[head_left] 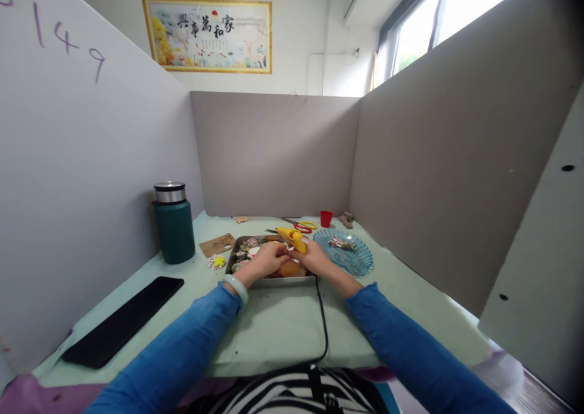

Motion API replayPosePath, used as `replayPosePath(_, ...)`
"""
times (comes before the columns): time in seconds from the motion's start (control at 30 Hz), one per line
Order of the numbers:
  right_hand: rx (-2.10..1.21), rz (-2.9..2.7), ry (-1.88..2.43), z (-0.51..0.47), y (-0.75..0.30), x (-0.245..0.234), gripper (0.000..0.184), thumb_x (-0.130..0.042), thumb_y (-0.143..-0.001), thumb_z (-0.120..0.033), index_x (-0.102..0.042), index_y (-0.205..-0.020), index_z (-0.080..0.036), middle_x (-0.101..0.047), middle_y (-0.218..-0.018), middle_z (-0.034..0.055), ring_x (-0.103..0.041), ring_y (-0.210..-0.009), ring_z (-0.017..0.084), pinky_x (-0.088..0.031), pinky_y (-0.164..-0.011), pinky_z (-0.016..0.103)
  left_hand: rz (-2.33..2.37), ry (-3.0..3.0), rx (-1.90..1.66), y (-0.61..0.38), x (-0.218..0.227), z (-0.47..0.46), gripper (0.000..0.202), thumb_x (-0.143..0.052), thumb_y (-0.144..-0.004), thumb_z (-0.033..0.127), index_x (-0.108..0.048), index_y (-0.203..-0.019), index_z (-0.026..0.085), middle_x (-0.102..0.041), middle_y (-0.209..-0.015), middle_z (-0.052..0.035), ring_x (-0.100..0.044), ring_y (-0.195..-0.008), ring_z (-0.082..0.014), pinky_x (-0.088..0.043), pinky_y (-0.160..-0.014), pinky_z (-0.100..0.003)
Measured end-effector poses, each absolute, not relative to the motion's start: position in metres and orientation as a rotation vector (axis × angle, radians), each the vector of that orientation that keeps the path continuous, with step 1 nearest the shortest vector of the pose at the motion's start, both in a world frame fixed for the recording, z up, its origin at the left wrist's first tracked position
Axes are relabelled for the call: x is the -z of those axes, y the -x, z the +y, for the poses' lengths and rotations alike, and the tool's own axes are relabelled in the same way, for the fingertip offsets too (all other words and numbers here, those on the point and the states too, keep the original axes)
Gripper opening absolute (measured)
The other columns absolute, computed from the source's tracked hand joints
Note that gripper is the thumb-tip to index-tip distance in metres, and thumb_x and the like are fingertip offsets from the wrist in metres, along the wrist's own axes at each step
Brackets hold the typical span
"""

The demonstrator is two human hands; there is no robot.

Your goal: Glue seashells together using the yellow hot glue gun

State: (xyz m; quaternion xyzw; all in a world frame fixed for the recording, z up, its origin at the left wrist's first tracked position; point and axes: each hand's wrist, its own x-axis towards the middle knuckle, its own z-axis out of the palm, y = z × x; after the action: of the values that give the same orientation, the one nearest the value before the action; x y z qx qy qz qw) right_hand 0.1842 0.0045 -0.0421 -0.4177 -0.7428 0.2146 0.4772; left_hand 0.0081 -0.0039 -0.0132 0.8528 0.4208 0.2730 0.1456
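A yellow hot glue gun (291,236) is in my right hand (314,258), its nozzle pointing up and left over a shallow metal tray (269,282). From below that hand a black cord (324,323) runs down to the table's front edge. My left hand (268,258), with a pale bangle (236,287) at the wrist, is closed in a pinch over the tray, its fingertips meeting those of my right hand. What it pinches is hidden. Small decorated pieces (241,255) and an orange round piece (290,269) lie in the tray.
Left of the tray are a brown card (217,245), a yellow-star piece (218,261), a green bottle (174,228) and a black phone-like slab (125,320). To the right sits a blue dish (360,257); behind are scissors (305,226) and a red cup (326,219). Partitions (278,152) enclose the table.
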Motion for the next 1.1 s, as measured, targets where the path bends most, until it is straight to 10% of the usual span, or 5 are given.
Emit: replayPosePath(1.1,-0.557,-1.847,1.019,0.0032,-0.1843,0.04,0.034,-0.066,-0.076,-0.041,-0.067,-0.099,-0.016,-0.069,-0.09,0.0043,-0.062,-0.081,0.02,-0.049,-0.073,0.03,1.164,-2.429,-0.797,-0.0078,0.0147,-0.001,0.015,-0.054,-0.079,0.024,-0.065,-0.079,0.014,-0.069,-0.079,-0.0059,-0.06,-0.072,-0.0172,-0.044,-0.067,-0.025)
